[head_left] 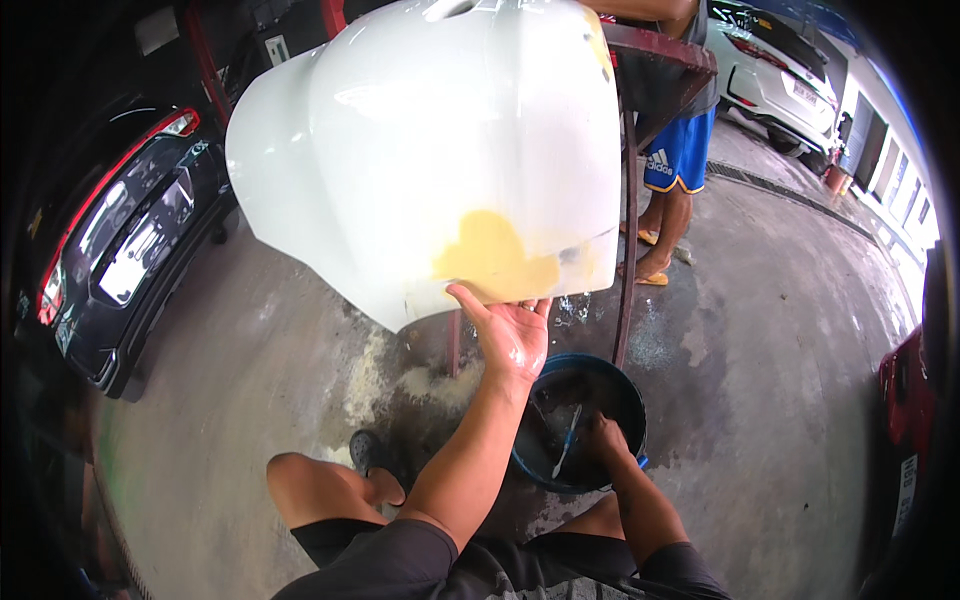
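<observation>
A white car hood (400,170) rests tilted on a dark red metal stand. Near its lower edge is a yellow patch of what looks like body filler (490,255). My left hand (515,340) grips that edge palm up, thumb against the panel's face by the patch, its other fingers partly hidden behind the rim. Wet shine shows on the palm. My right hand (606,437) reaches down into a dark round bucket (640,400) of murky water, its fingers mostly hidden. Beside it in the bucket lies a slim blue and white brush (569,440).
The stand's red post (627,250) rises just behind the bucket. A person in blue shorts (680,150) stands beyond it. A dark car (140,250) is at the left, a white car (780,80) at the far right, and a red vehicle (905,400) at the right edge. The concrete floor (760,400) is stained.
</observation>
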A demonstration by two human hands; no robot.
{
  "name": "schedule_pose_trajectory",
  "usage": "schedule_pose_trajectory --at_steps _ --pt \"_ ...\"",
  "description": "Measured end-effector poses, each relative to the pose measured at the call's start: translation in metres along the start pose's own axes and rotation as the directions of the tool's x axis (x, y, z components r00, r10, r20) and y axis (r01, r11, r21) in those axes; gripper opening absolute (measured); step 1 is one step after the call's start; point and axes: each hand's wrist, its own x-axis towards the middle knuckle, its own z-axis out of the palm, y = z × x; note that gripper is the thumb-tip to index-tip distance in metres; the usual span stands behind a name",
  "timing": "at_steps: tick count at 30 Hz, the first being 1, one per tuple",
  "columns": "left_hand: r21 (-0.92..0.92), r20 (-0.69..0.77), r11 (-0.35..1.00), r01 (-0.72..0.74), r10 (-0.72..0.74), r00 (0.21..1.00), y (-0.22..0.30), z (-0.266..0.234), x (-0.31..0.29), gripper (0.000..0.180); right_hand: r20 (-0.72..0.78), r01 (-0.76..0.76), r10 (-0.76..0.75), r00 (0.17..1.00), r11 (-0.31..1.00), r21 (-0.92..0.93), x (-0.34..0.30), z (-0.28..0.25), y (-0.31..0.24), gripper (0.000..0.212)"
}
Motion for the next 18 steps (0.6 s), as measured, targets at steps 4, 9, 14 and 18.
schedule_pose_trajectory --at_steps 4,9,14,18 --pt "0.18 -0.007 0.984 0.018 -0.017 1.0 0.003 0.0 0.003 0.088 -0.178 0.05 -0.024 0.984 0.988 0.143 -0.012 -0.03 -0.013 0.056" --pt "0.552 -0.08 0.797 0.245 -0.242 0.967 -0.016 -0.079 -0.011 0.059 -0.096 0.029 -0.012 0.995 0.985 0.171 -0.016 -0.04 -0.002 0.059" --pt "0.995 0.096 0.083 -0.052 -0.719 0.688 -0.085 -0.178 -0.062 0.027 0.038 0.125 -0.129 0.991 0.988 0.091 0.0 -0.014 0.022 0.064" --pt "0.506 0.05 -0.487 -0.712 -0.808 0.588 -0.104 -0.2 -0.098 0.021 -0.159 -0.054 0.09 0.983 0.974 0.22 -0.008 -0.015 0.019 0.073"
